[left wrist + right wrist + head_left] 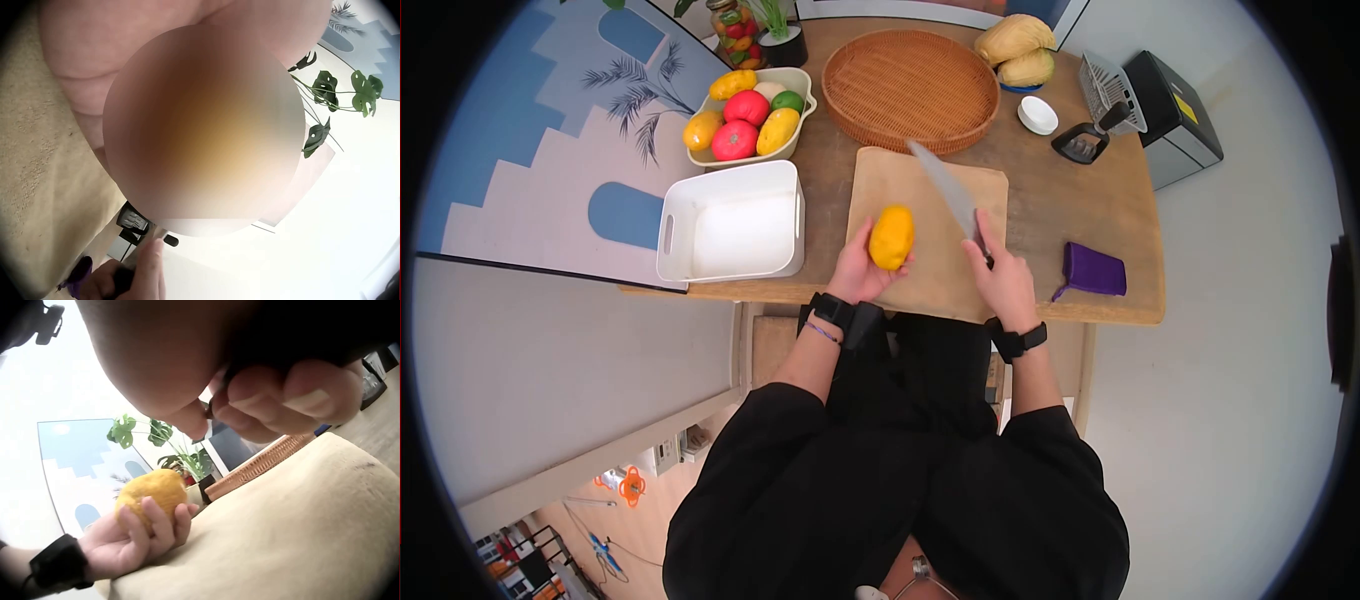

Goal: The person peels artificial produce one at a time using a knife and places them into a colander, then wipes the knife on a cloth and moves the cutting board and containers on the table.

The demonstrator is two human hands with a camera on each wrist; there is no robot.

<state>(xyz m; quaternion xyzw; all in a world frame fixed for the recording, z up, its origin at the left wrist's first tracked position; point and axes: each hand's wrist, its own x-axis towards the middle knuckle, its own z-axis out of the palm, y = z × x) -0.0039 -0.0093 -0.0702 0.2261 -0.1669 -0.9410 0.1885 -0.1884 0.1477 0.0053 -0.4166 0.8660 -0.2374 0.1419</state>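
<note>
My left hand (862, 268) holds an oval yellow fruit (892, 238), with the fingers curled round its side in the right wrist view. My right hand (1006, 284) grips a kitchen knife (947, 188) by its dark handle; the blade points up and away to the left, its tip near the round wicker tray. Both hands are over a beige board (880, 180) at the table's front edge. A blurred disc covers most of the fruit in the left wrist view, where the right hand (147, 272) shows low down.
To the left stand a white bin (735, 270) and a cream basket (802, 125) of colourful fruit. Behind the board lies the wicker tray (910, 85). A purple pouch (1093, 270), a small white bowl (1038, 115) and a black-handled tool (1082, 145) lie to the right.
</note>
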